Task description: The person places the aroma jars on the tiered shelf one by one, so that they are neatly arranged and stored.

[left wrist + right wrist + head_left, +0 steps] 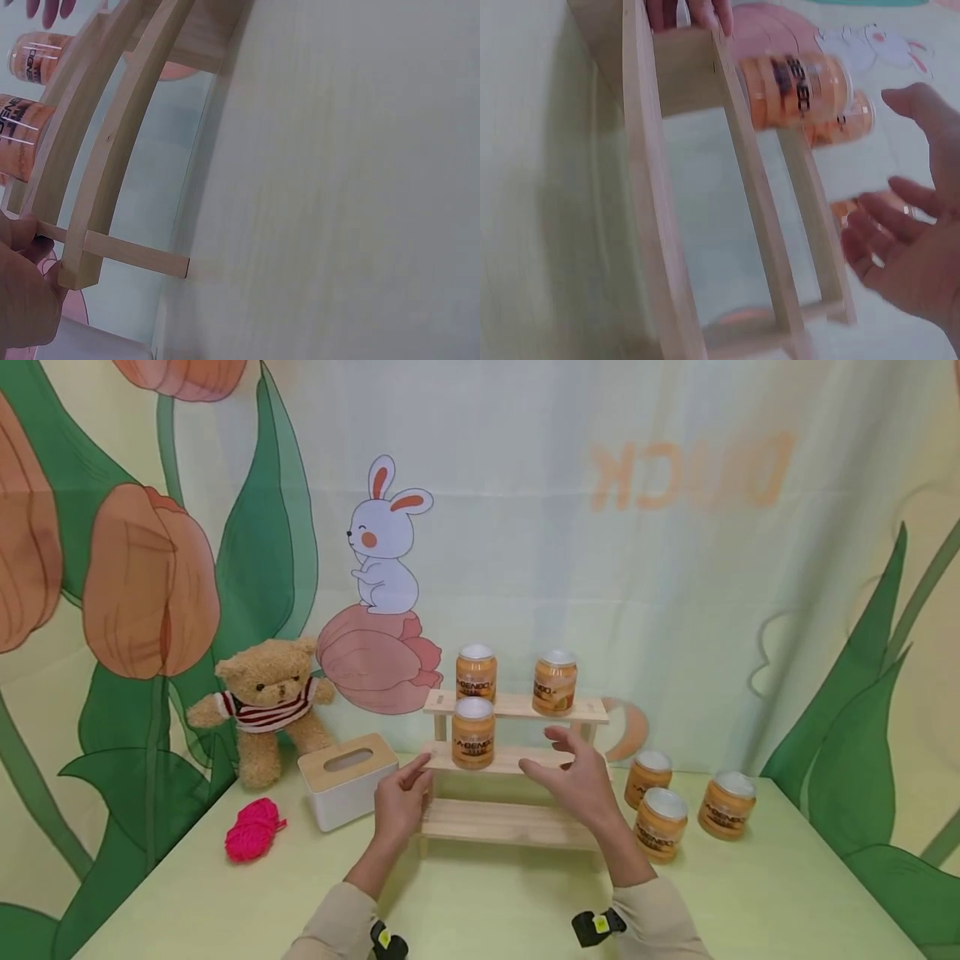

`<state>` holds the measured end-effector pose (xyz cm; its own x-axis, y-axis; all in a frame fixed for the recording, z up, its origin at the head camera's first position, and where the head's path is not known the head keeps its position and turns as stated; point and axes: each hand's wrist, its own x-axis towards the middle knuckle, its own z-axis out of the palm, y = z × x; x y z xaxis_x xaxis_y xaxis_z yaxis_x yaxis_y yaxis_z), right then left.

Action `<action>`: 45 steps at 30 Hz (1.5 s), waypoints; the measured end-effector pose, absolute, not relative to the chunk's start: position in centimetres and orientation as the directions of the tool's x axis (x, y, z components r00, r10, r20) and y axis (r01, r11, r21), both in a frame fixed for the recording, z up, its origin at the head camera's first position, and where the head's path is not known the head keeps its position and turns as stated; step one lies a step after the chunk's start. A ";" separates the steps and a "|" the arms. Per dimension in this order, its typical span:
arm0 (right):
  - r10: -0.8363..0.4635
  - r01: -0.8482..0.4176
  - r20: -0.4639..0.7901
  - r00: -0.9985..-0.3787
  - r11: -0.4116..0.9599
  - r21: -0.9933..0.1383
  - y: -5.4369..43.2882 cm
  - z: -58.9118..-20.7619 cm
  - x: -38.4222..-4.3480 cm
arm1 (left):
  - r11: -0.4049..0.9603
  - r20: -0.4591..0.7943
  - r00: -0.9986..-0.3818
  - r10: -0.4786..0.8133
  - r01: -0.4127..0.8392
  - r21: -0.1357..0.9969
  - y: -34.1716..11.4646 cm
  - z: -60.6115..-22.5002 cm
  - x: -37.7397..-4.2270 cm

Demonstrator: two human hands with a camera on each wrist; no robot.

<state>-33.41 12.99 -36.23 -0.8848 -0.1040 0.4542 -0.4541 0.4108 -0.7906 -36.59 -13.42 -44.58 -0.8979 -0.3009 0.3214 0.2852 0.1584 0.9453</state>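
A three-tier wooden rack (510, 822) stands in the middle of the table. My left hand (400, 800) grips its left end, fingertips at the side rail in the left wrist view. One orange jar (473, 733) with a silvery lid stands on the middle tier, towards the left. Two more, a left jar (476, 672) and a right jar (555, 683), are on the top tier. My right hand (576, 777) is in front of the middle tier's right part, thumb and fingers spread apart with nothing between them. In the right wrist view its palm (922, 259) shows bare.
Right of the rack, three similar jars stand on the table: a back jar (648, 777), a front jar (661, 827) and a far-right jar (727, 807). On the left are a tissue box (348, 785), pink yarn (255, 832) and a teddy bear (270, 693). A printed curtain hangs behind.
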 end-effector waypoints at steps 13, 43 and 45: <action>-0.232 -0.544 0.503 -0.833 0.516 -0.662 21.0 -37.6 -33.4 | 0.153 0.324 -0.898 -0.296 0.291 0.945 -13.5 -44.8 -36.2; 0.021 -0.183 0.257 -0.966 0.649 -0.739 29.2 -43.7 -34.8 | 0.147 0.307 -0.899 -0.311 0.273 0.951 -13.3 -44.2 -36.5; 0.038 -0.152 0.222 -0.974 0.620 -0.769 29.6 -44.3 -34.8 | 0.143 0.305 -0.901 -0.308 0.273 0.951 -13.2 -44.2 -36.5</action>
<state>-34.83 29.57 -44.35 -0.9743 0.0376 0.2223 -0.1516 0.6204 -0.7695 -36.48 -13.25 -44.24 -0.9009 -0.3085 0.3052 0.2732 0.1432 0.9512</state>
